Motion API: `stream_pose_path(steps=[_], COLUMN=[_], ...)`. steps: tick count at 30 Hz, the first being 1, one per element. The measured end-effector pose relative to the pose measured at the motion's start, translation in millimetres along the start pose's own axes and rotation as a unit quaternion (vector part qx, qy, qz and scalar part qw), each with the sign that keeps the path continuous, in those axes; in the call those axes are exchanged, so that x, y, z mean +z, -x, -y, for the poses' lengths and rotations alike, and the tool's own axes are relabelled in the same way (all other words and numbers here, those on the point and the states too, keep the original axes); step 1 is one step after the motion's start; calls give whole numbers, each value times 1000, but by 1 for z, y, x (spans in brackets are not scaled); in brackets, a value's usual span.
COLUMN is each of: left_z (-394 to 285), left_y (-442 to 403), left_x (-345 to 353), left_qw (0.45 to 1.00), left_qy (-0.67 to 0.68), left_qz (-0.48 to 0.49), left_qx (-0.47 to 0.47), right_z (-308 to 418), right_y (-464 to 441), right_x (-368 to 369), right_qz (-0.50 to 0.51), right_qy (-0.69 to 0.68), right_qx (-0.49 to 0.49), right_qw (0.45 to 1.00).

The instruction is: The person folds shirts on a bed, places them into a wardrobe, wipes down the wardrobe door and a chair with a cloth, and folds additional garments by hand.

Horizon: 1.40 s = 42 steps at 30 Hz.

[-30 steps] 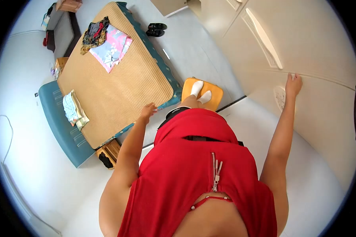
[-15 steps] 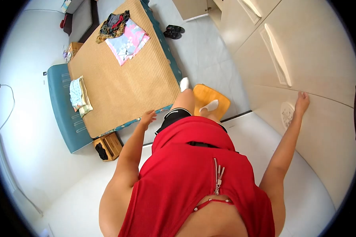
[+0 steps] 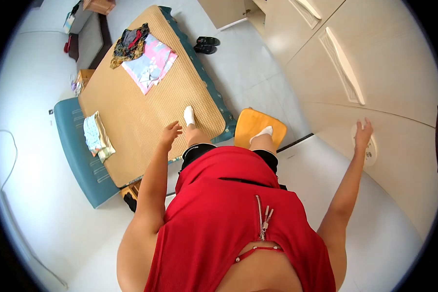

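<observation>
My left hand hangs over the near side of the bed, fingers apart and holding nothing. Beneath it lies a woven tan mat that covers the bed. On the right, my right hand is up against or just in front of the pale cabinet door, over a round carved ornament; its fingers are spread, with nothing in them. Whether they touch the door I cannot tell. One white-socked foot is on the mat, the other on a yellow wooden stool.
Dark clothes and a pink-and-blue folded cloth lie on the bed's far end. Folded fabric rests near the teal headboard. Black shoes stand on the floor. Long handles protrude from the cabinet.
One foot has moved from the bed's edge onto the mat. My left hand has risen over the bed. My right hand has shifted from the door's upper edge to the ornament.
</observation>
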<state>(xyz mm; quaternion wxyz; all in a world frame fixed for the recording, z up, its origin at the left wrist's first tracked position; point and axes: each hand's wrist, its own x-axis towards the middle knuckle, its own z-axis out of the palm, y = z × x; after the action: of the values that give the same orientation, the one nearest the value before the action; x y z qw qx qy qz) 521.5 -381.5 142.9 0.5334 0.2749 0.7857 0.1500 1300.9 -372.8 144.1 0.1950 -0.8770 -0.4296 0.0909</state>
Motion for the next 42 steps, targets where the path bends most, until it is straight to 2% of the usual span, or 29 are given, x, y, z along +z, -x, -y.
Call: stream_pose_path(steps=[2,5,8,14,16,17,20,23,27,29,30,33,35,37,38,40,42], left_z=[7,29,40,58,59,60,52,27,-42,-87,-111,-199,-258,-317,-352,-417,-470], left_y=[-19,-51,-84,-169,-201,-218,-263,-301,-337,-354,-368,-392,-412,-425,-418,-409,-403], left_x=[-19,-61,-107,-224,-270,-291,-363,-419,-454,-457,-454,-425,-402,-382,-369,-349,-339], left_qw=[1000,999,998,998,998,997,997,999,999,997,995,987,978,956,951,938,922], left_qy=[-2,-23,-22,-6,-30,-45,-55,-45,-39,-50,-60,-70,-73,-66,-74,-93,-114], left_qz=[12,39,44,48,52,56,52,30,0,9,23,48,57,103,105,112,127], left_qx=[-7,-21,-28,-26,-19,-18,-18,-8,22,50,70,138,186,266,282,315,346], right_z=[19,47,113,323,369,387,429,434,406,404,397,376,395,386,351,358,434], right_y=[30,72,116,186,206,218,255,298,357,378,391,430,440,439,449,441,397], right_x=[23,70,120,171,191,201,223,248,279,279,281,296,293,321,362,388,373], right_qz=[45,76,119,192,175,168,168,172,222,277,304,284,321,318,295,303,350], right_qy=[-35,-7,-1,-15,-24,-27,-7,-11,53,52,51,19,59,102,126,75,-73], right_qx=[46,5,-21,-77,-121,-139,-115,-96,-57,-4,22,34,69,22,-39,-1,194], right_qw=[997,997,993,978,977,975,979,980,972,959,951,958,943,942,946,950,913])
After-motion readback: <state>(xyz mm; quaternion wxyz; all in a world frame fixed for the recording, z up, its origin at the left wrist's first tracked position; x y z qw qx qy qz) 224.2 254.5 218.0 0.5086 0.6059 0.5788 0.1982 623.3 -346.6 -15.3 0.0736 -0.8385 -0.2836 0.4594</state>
